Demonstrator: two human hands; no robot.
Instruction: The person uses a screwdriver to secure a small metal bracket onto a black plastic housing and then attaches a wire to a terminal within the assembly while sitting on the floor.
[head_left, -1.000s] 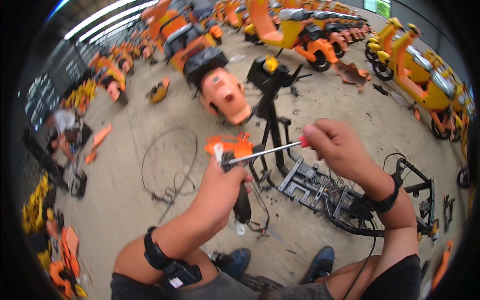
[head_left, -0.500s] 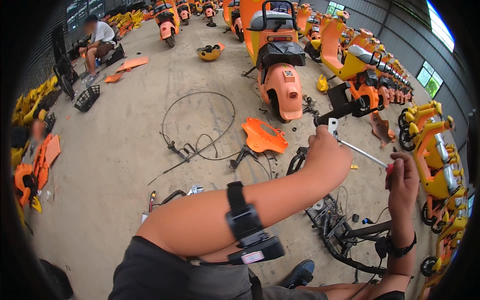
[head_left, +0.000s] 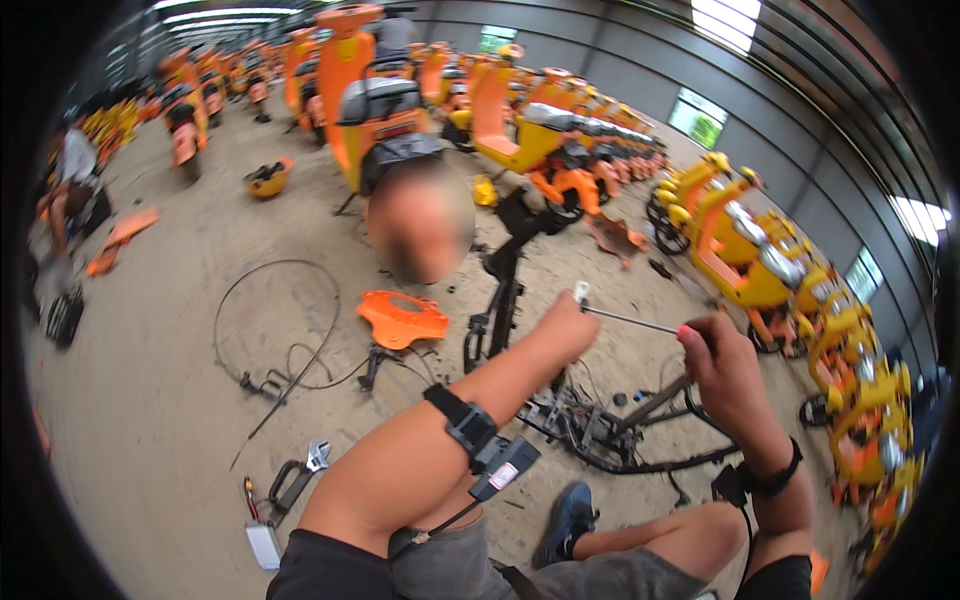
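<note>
My left hand (head_left: 568, 332) is closed around a small pale metal plate (head_left: 581, 290), whose upper end pokes out above the fingers. My right hand (head_left: 722, 358) grips a screwdriver (head_left: 635, 321) by its red handle, mostly covered by the fingers. The thin shaft runs leftward, and its far end meets the plate beside my left hand; the exact contact is too small to tell. Beneath both hands lies a black scooter frame (head_left: 610, 440) with loose wires, partly hidden by my left forearm.
An orange plastic cover (head_left: 402, 318) and a looped black cable (head_left: 335, 300) lie on the concrete. At lower left are an adjustable wrench (head_left: 318, 456) and a pale box (head_left: 263, 546). Yellow-orange scooters (head_left: 745, 270) line the right side. A person (head_left: 75, 165) sits at far left.
The view has swung to the right, so the scene sits further left. The wrench and pale box show more fully. Both hands keep their holds, and the screwdriver lies at a flatter angle.
</note>
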